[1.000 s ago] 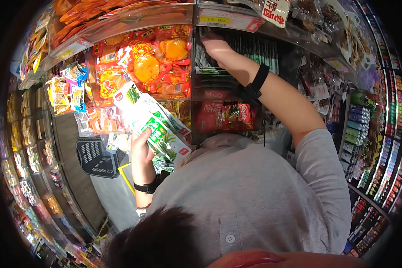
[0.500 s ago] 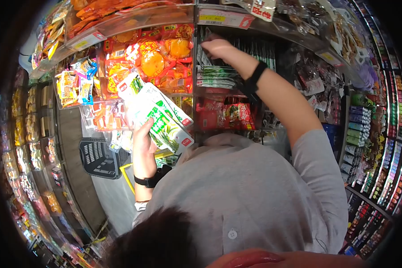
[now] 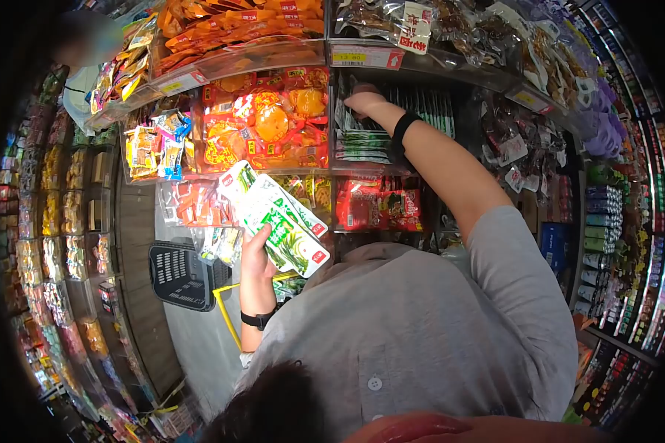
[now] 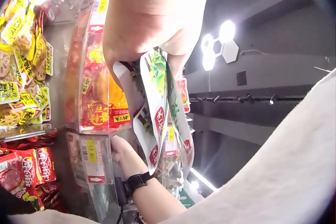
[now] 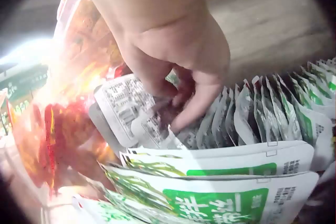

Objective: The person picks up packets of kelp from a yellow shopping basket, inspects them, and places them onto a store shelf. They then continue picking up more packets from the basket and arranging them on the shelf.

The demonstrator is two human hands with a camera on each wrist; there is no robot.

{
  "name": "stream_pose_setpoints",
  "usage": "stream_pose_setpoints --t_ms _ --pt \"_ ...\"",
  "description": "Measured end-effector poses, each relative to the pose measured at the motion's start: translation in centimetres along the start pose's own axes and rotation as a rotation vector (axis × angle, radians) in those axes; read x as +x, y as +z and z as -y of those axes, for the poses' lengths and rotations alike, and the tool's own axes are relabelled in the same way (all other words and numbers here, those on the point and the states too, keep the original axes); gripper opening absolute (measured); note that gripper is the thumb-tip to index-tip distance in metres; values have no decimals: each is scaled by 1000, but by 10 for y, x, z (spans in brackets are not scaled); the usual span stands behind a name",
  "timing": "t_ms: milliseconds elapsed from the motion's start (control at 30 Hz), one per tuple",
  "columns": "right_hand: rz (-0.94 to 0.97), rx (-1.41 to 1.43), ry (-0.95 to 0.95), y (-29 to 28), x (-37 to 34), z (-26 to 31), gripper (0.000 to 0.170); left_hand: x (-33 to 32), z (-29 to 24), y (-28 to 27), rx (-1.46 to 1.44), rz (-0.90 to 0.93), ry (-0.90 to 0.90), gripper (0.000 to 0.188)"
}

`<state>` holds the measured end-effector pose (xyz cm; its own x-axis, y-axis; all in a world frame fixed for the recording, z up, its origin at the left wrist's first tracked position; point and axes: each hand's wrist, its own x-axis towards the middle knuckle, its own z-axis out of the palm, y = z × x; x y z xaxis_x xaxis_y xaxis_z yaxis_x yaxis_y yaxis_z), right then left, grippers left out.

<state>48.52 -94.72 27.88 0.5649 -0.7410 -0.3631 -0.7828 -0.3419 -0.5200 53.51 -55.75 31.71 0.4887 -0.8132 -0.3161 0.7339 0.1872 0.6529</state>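
My left hand [image 3: 256,258] grips a fan of several green-and-white snack packets [image 3: 292,240] in front of my body, the thumb lying on top. In the left wrist view these packets [image 4: 157,92] hang from between thumb and fingers. My right hand [image 3: 364,100] reaches into the left end of a shelf bin. In the right wrist view its thumb and curled fingers pinch a packet with a printed silver-white back [image 5: 123,106]. Beside it a row of upright packets [image 5: 262,111] runs to the right. More packets lie stacked, green fronts up [image 5: 215,200], below the hand.
Left of the bin, a compartment holds orange-red packs [image 3: 270,122]. Red packets [image 3: 377,205] lie below it. A clear shelf lip with a price tag [image 3: 366,57] crosses above my right hand. A dark basket [image 3: 185,277] stands at lower left, beside a yellow bar [image 3: 227,317].
The head view has shifted, so the shelves sit lower in it. My right hand stays at the bin's left end. My left hand keeps hold of the packets.
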Motion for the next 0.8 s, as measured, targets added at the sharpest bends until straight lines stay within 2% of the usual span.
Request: stream_pose_setpoints --t_ms 67,167,200,300,433,533,633,733,800 --pt "-226 -174 -89 16 5 -6 37 -5 -1 6 4 15 -1 53" --pt "-111 -222 -157 -12 -7 7 40 -9 -1 6 24 26 5 54" --pt "-172 -159 -154 -16 -11 12 41 -10 -1 5 16 25 6 54" --pt "-201 -42 -159 -24 -25 25 41 -12 3 0 -2 -21 -6 52" --pt "-126 23 -162 -6 -2 6 43 -14 2 1 4 -11 -24 50" --pt "-149 81 -254 2 2 -8 41 -14 1 4 3 19 -9 47" --pt "-94 77 -282 -1 2 -10 39 -12 1 4 16 -1 -18 47" --pt "-160 55 -357 4 11 -20 38 -10 3 0 28 -16 -23 47" --pt "-128 213 -279 7 18 -27 36 -9 3 1 29 -16 -24 48"
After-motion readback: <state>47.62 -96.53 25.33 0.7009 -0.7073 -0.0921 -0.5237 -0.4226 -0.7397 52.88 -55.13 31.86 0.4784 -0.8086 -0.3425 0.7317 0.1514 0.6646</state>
